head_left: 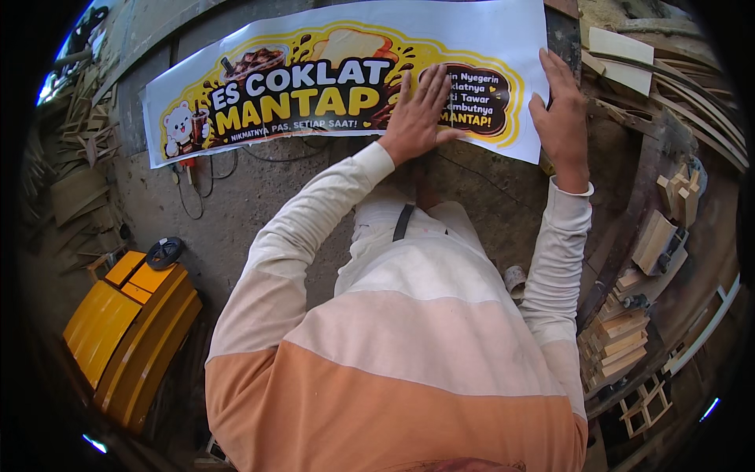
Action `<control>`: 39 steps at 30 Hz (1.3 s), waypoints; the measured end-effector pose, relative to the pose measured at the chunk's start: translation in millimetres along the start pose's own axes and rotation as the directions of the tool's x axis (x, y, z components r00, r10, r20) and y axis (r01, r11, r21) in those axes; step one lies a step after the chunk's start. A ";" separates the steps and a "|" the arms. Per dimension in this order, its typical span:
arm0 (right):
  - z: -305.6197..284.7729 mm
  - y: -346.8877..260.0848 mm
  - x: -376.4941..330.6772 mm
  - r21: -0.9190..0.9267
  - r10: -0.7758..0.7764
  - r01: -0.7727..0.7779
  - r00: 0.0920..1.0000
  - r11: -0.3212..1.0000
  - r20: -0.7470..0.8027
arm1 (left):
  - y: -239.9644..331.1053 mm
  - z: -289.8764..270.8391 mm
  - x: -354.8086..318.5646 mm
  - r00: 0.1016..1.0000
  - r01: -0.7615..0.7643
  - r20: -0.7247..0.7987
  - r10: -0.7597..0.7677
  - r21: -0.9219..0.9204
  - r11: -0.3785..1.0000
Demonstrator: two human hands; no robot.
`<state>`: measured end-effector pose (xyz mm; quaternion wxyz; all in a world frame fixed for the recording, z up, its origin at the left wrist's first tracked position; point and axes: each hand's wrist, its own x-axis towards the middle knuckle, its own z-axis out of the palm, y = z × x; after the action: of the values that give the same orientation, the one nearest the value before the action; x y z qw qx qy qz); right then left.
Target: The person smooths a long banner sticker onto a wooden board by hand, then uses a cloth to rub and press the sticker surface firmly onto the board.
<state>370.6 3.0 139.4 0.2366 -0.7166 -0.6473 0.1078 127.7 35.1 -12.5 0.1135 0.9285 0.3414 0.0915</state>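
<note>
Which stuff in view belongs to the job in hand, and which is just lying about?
In use:
- printed banner
- left hand, spread on it
- right hand, at its right edge
- dark surface beneath it

Apparently just lying about:
- yellow panelled piece
- black wheel
- stacked wood blocks, right
- wood scraps, left

Soft light: bright sheet (303, 88) under the left hand (419, 114), dim floor (259, 197) below. Planks (704, 123) right of the right hand (564, 118) bend toward the black rim.
</note>
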 end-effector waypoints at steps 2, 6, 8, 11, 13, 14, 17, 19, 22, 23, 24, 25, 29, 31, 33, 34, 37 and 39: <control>2.6 5.2 -0.6 0.007 0.005 -0.005 1.000 1.000 0.007 | 16.1 -1.8 -13.8 0.998 -0.005 0.062 0.007 -0.036 0.999; 6.9 14.6 -1.1 0.005 0.009 -0.009 1.000 1.000 0.012 | 9.4 1.5 -4.7 1.000 -0.010 0.028 0.010 -0.017 1.000; 8.7 18.0 -1.3 -0.008 0.016 -0.016 1.000 1.000 0.012 | 0.8 8.0 13.2 0.999 0.009 -0.041 -0.011 -0.050 0.999; 12.3 25.3 -0.5 0.018 0.034 -0.035 0.999 0.999 0.032 | -21.8 17.6 49.4 0.989 0.013 -0.147 -0.023 -0.065 0.998; 16.5 30.5 0.8 0.017 0.042 -0.043 0.998 0.999 0.036 | -37.8 20.9 74.4 0.978 0.009 -0.206 -0.034 -0.124 0.992; 18.1 33.4 2.0 0.016 0.046 -0.046 0.998 0.999 0.036 | -42.8 21.3 86.9 0.968 0.019 -0.247 -0.050 -0.125 0.992; 24.3 43.6 0.6 -0.004 0.054 -0.054 0.997 0.999 0.050 | -46.1 23.0 100.9 0.960 0.032 -0.272 -0.063 -0.117 0.993; 26.4 46.1 -1.4 0.015 0.101 -0.103 0.992 0.995 0.076 | -39.5 25.5 100.0 0.958 0.056 -0.270 -0.092 -0.141 0.989; 30.2 50.4 -5.3 0.028 0.142 -0.146 0.984 0.989 0.107 | -16.6 27.5 80.1 0.970 0.081 -0.220 -0.107 -0.123 0.989; 32.4 52.1 -6.7 0.029 0.151 -0.155 0.982 0.987 0.115 | -6.1 28.9 70.3 0.975 0.071 -0.199 -0.096 -0.127 0.989; 34.4 53.9 -7.6 0.036 0.151 -0.157 0.981 0.987 0.121 | 3.3 28.0 60.7 0.980 0.063 -0.179 -0.086 -0.130 0.990; 36.1 56.8 -8.3 0.040 0.154 -0.160 0.980 0.986 0.124 | 11.7 24.9 53.1 0.986 0.063 -0.147 -0.080 -0.121 0.991; 42.2 69.0 -8.9 0.016 0.160 -0.164 0.978 0.986 0.132 | 33.9 15.9 33.8 0.997 0.049 -0.047 -0.054 -0.100 0.994; 43.4 72.9 -7.7 0.001 0.183 -0.185 0.971 0.983 0.151 | 35.3 16.4 32.3 0.998 0.054 -0.023 -0.056 -0.082 0.995; 44.8 77.4 -8.2 -0.008 0.201 -0.202 0.967 0.979 0.158 | 35.9 17.6 34.2 0.998 0.053 -0.033 -0.056 -0.087 0.995; 46.3 79.9 -9.2 -0.008 0.207 -0.208 0.966 0.978 0.155 | 35.7 18.2 35.6 0.998 0.052 -0.032 -0.055 -0.082 0.995; 50.2 89.7 -12.7 -0.008 0.224 -0.225 0.962 0.974 0.153 | 35.1 20.6 44.9 0.998 0.055 -0.039 -0.058 -0.058 0.997; 50.5 93.1 -15.2 -0.005 0.230 -0.232 0.962 0.973 0.150 | 32.3 23.5 55.6 0.996 0.053 -0.063 -0.057 -0.055 0.997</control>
<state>426.9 -6.5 48.8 0.1779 -0.7754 -0.5746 0.1922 195.1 44.1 -21.0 0.1294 0.9120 0.3678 0.1274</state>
